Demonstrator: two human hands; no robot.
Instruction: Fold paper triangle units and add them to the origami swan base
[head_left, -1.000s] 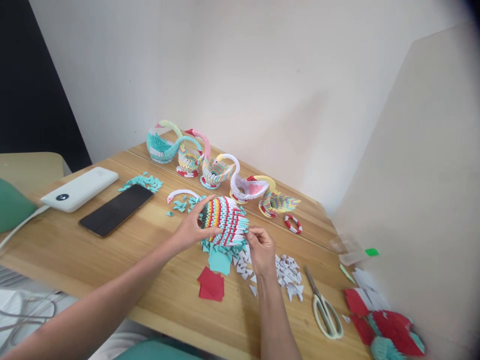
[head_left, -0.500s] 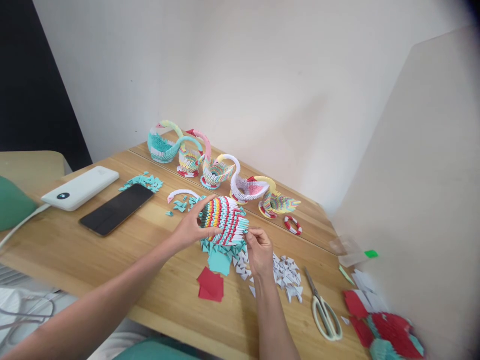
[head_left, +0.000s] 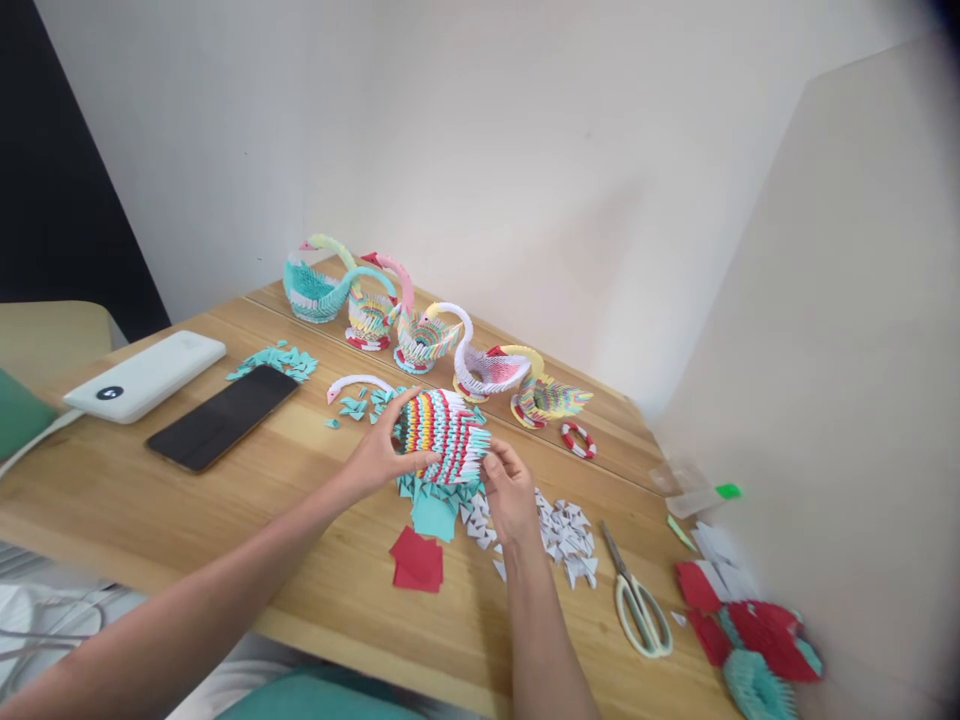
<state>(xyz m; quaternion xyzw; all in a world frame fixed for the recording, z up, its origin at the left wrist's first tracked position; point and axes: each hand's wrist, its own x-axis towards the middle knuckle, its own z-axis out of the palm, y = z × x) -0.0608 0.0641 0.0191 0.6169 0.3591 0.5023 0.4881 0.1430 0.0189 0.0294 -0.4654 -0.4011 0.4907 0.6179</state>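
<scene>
My left hand point(head_left: 390, 450) is wrapped round a 3D origami swan body point(head_left: 442, 432), tilted on its side and striped in teal, red, white and yellow. At its spiky right rim, my right hand point(head_left: 510, 490) is closed in a pinch; its fingertips hide whatever is between them. Below the body lie a pile of teal folded paper pieces point(head_left: 450, 492), teal paper squares point(head_left: 434, 518) and red paper squares point(head_left: 417, 560). White folded paper pieces point(head_left: 566, 535) are heaped beside my right wrist. A white curved swan neck point(head_left: 360, 381) rests behind my left hand.
Several finished paper swans point(head_left: 491, 372) line the back of the table. A red-and-white paper ring point(head_left: 578, 440) and scissors point(head_left: 637, 605) lie on the right. A phone point(head_left: 223, 417), a white power bank point(head_left: 146, 375) and more teal pieces point(head_left: 277, 362) are on the left.
The camera view has shifted slightly, so everything sits a little further left and up. My right hand stays pinched at the rim, and the left hand keeps its hold.
</scene>
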